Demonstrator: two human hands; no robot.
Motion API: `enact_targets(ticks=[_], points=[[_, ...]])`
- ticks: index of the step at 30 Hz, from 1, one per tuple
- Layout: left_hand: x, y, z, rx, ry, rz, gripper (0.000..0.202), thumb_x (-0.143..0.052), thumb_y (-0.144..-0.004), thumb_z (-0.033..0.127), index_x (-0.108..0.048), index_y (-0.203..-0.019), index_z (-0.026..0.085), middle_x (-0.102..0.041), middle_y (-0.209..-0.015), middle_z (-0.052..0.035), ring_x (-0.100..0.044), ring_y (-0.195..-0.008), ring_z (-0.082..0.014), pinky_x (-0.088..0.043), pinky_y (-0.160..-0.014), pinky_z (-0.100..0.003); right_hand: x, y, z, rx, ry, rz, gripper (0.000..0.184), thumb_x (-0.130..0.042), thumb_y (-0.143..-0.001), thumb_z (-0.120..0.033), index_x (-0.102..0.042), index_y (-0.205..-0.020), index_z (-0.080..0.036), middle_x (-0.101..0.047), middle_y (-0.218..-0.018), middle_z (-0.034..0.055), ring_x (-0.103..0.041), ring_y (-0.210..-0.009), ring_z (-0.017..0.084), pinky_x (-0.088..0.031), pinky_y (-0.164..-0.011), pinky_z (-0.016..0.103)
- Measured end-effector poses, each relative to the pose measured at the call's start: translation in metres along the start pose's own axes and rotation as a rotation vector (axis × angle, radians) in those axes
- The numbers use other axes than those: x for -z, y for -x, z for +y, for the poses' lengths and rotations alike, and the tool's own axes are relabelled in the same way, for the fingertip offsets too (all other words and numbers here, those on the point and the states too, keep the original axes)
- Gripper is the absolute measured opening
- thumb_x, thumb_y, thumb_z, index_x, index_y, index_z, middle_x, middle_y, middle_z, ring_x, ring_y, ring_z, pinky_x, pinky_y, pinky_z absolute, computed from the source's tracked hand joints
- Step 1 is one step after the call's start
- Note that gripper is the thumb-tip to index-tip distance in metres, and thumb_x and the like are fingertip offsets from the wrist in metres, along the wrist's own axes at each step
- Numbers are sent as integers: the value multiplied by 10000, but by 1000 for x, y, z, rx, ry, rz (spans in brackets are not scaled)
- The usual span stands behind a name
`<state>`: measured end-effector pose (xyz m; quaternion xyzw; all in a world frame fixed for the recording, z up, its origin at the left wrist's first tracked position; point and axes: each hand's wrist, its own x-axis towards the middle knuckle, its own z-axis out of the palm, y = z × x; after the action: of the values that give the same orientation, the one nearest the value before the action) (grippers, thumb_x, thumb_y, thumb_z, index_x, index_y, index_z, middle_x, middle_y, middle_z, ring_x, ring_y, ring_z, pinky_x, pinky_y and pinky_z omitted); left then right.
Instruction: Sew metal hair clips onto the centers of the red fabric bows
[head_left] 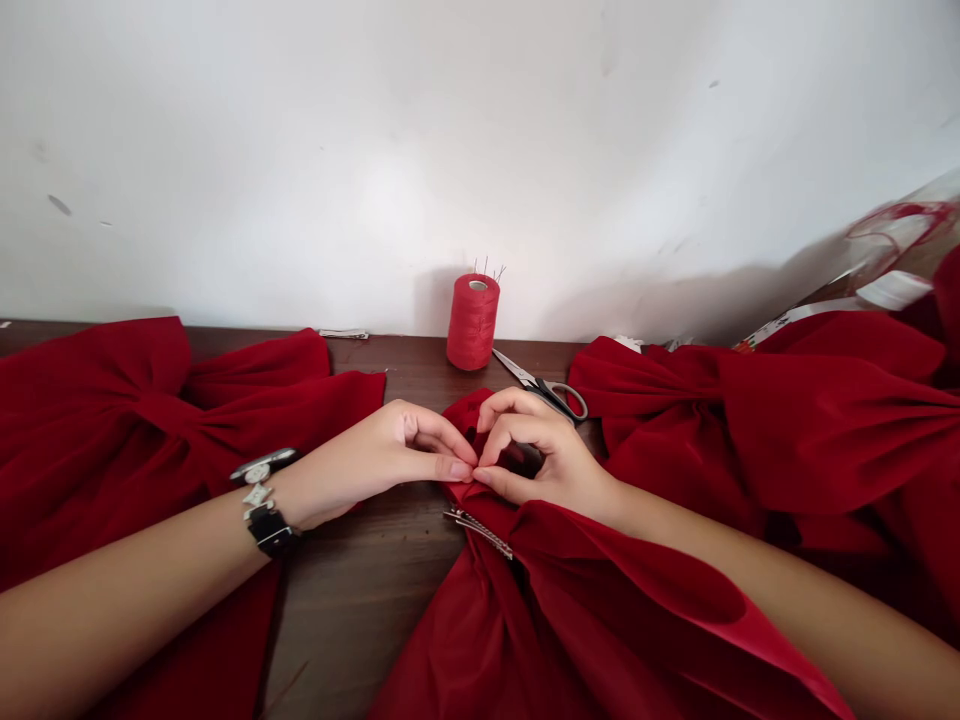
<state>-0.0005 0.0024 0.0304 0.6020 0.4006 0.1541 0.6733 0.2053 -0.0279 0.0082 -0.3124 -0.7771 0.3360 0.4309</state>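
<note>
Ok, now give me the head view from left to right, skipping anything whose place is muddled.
Left bow → left hand → spool → scissors → right-side red cloth.

red bow (600,590): deep red cloth with a soft sheen, gathered into folds, lying at 5 to 6 o'clock of the view
big loop (675,565): puffed out, sweeping from the gather towards 4 o'clock, its edge a brighter red
lower cloth (465,625): loosely creased, spreading towards 6 o'clock
far end: narrow, towards 12 o'clock, partly covered by fingers
metal clip (484,535): slim, silvery, ridged, against the gather, slanting from 10 to 4 o'clock
left hand (401,450): fingers pinched at the far end
right hand (551,460): fingertips meeting the left's there; anything between is too small to tell
</note>
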Motion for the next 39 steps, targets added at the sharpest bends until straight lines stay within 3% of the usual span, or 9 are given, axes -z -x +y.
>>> enact_targets(ticks=[4, 10, 15, 21, 26, 33, 39], points=[[1, -1, 1, -49, -76, -40, 80, -765, -729, 262, -779, -765, 191, -739, -723, -5, -636, -705, -150, -488, -683, -227, 1, -2, -2, 77, 42, -38, 101, -705, -805, -169, -625, -745, -175, -569, -947, 51, -581, -886, 148, -506, -831, 304], [1, -2, 0, -119, -244, -91, 200, -731, -768, 368, -782, -790, 175, -750, -757, -27, -648, -734, -178, -482, -679, -234, -1, -5, -5, 53, 28, -49, 109, -704, -820, -219, -639, -742, -178, -564, -927, 52, -576, -854, 147, -507, -759, 279], [-2, -1, 1, -133, -298, -77, 243, -715, -779, 396, -766, -725, 165, -722, -678, -10, -626, -647, -154, -468, -608, -217, -3, -6, -6, -90, -62, -37, 114, -722, -798, -225, -644, -734, -173, -569, -878, 37, -545, -741, 120, -459, -621, 234], [-1, 1, 2, -53, -172, -57, 116, -740, -767, 302, -794, -813, 210, -769, -766, -13, -678, -735, -162, -518, -716, -226, 6, -7, 0, -238, -218, -51, 107, -595, -871, -235, -639, -810, -157, -621, -801, 38, -570, -690, 122, -475, -639, 250], [-2, -1, 2, -27, -123, -47, 85, -753, -757, 280, -796, -786, 214, -770, -766, -10, -677, -748, -159, -520, -736, -229, 13, -6, -1, -74, -67, -132, 41, -608, -815, -137, -646, -813, -152, -627, -794, 42, -514, -616, 102, -437, -563, 230], [-2, 0, 2, -35, -99, -63, 91, -756, -763, 297, -789, -772, 213, -756, -738, 12, -643, -716, -125, -482, -696, -189, 14, -6, 3, 98, 22, -194, 102, -710, -811, -234, -650, -848, -160, -660, -776, 50, -516, -617, 117, -455, -594, 254], [-1, -1, 1, -35, -86, -66, 62, -761, -754, 261, -784, -778, 209, -746, -720, 29, -626, -691, -107, -466, -676, -182, 13, -2, 4, 266, 139, -200, 54, -655, -865, -194, -636, -899, -156, -694, -871, 77, -640, -816, 152, -533, -734, 263]])
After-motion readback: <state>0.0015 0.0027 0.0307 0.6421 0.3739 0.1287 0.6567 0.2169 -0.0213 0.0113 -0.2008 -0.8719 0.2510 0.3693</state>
